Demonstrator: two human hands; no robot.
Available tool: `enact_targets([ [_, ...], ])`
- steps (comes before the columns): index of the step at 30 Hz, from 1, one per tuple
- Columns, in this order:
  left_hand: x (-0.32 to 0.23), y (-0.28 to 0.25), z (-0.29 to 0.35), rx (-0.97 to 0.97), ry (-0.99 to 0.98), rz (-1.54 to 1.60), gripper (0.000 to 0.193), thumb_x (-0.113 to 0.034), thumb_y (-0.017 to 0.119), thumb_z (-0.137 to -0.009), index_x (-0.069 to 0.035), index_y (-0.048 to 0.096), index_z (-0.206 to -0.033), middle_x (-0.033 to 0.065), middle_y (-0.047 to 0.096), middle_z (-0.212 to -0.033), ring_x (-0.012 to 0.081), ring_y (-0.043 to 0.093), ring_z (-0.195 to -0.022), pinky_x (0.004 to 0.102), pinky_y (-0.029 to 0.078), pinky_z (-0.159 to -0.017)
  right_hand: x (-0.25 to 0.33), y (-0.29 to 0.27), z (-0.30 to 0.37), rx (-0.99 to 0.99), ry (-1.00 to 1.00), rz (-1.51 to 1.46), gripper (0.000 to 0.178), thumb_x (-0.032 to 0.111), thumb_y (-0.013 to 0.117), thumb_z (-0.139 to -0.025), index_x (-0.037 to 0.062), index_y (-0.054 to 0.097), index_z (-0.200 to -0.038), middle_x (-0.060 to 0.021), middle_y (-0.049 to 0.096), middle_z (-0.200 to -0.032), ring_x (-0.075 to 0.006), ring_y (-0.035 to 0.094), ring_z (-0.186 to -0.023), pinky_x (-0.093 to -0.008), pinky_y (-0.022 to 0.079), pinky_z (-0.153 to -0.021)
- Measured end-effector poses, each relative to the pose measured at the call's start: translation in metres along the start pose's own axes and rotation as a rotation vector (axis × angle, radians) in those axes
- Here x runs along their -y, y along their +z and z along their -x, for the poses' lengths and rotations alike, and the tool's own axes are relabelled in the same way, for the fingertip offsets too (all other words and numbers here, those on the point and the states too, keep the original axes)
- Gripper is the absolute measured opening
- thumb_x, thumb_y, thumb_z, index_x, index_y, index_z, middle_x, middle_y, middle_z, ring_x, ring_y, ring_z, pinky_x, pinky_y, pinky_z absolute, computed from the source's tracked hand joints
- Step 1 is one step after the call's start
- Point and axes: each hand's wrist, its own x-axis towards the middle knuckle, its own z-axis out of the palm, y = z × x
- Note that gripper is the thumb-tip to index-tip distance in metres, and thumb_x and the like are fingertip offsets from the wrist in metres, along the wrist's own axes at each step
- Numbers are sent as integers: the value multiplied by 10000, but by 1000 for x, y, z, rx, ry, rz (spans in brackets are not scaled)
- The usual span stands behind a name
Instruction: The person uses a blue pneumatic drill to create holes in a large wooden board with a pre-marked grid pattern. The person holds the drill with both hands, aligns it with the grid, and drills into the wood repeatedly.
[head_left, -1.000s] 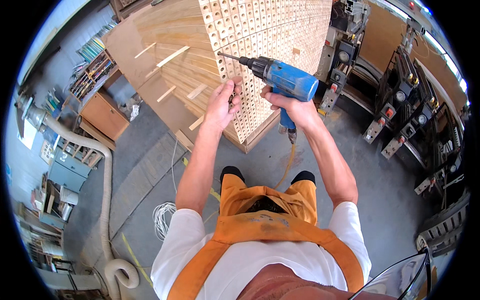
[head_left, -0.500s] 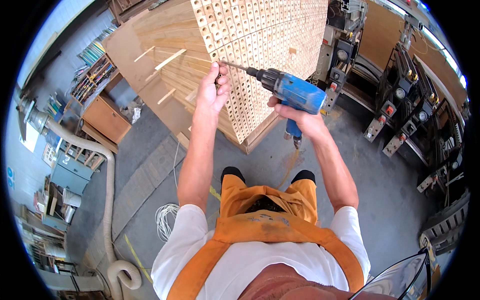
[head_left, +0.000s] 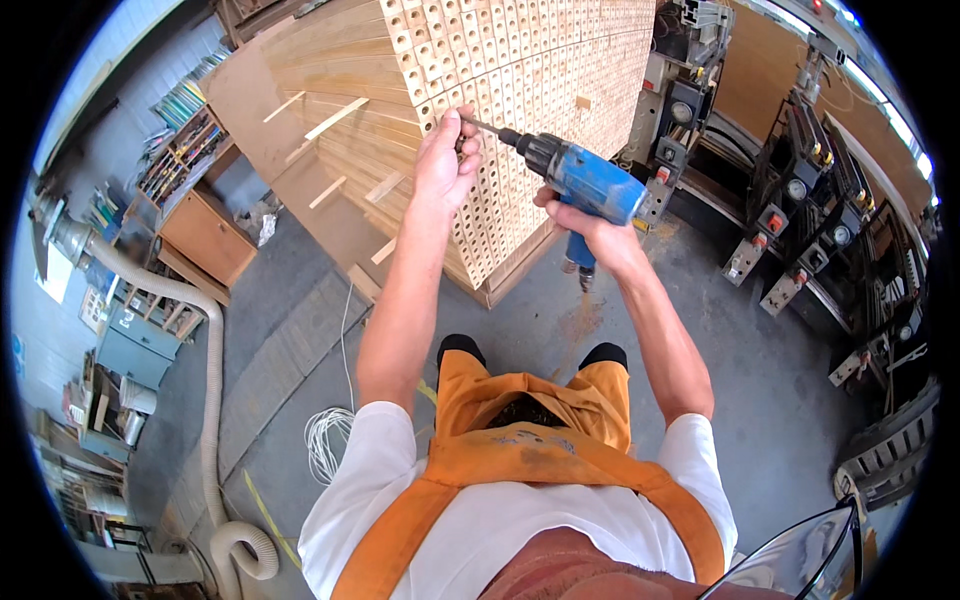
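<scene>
My right hand (head_left: 605, 238) grips a blue cordless drill (head_left: 598, 185) by its handle, fingers wrapped round it. From the drill's black chuck, a long thin bit (head_left: 484, 126) points up and left. At its far end is my left hand (head_left: 443, 168), thumb and forefinger pinched by the tip and the other fingers curled. Something small and dark shows in that palm, too small to name. Just behind both hands rises a large stack of pale wooden pieces (head_left: 530, 60), its front face covered in rows of round holes.
Wooden strips (head_left: 337, 118) stick out of the stack's left side. A ribbed hose (head_left: 212, 390) and a coiled white cable (head_left: 328, 440) lie on the grey floor at left. Dark machinery (head_left: 800, 190) lines the right. A wooden cabinet (head_left: 205, 240) stands far left.
My left hand has moved slightly right and up along the bit's tip end. The drill has shifted a little left in the picture, still in my right hand.
</scene>
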Motion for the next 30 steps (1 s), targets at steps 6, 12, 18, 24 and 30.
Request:
enact_targets([
  [6, 11, 3, -9, 28, 54, 176, 241, -244, 472, -997, -79, 508, -1169, 8, 482, -793, 80, 424, -592, 184, 325, -437, -11, 5, -17, 18, 61, -189, 304, 71, 659, -825, 46, 578, -1117, -76, 659, -991, -222, 652, -984, -304, 494, -680],
  [12, 12, 7, -8, 27, 102, 188, 235, -276, 472, -998, -85, 513, -1128, -5, 471, -788, 68, 414, -590, 184, 328, -439, -5, 5, -26, 35, 91, -208, 313, 78, 671, -820, 43, 571, -1115, -83, 661, -1002, -236, 654, -994, -300, 491, -674],
  [18, 47, -31, 16, -42, -272, 32, 227, -204, 424, -984, -9, 528, -1034, 19, 505, -765, 71, 419, -554, 188, 290, -390, 16, 0, -31, 75, -76, 141, 207, 69, 672, -817, 39, 658, -1021, -42, 681, -905, -119, 623, -831, -270, 502, -678],
  [24, 113, -58, 72, -122, -515, 104, 156, -138, 483, -950, -12, 527, -1031, 2, 512, -768, 47, 400, -547, 164, 265, -383, 21, 3, -31, 65, -102, 272, 232, 68, 689, -812, 51, 668, -1043, -26, 687, -926, -109, 627, -842, -275, 511, -716],
  [30, 117, -66, 85, -182, -516, 127, 235, -195, 497, -976, -2, 527, -1106, 1, 522, -809, 36, 407, -589, 156, 287, -409, 23, 1, -32, 83, -89, 267, 235, 94, 692, -814, 49, 668, -1044, -29, 687, -929, -117, 628, -833, -284, 514, -711],
])
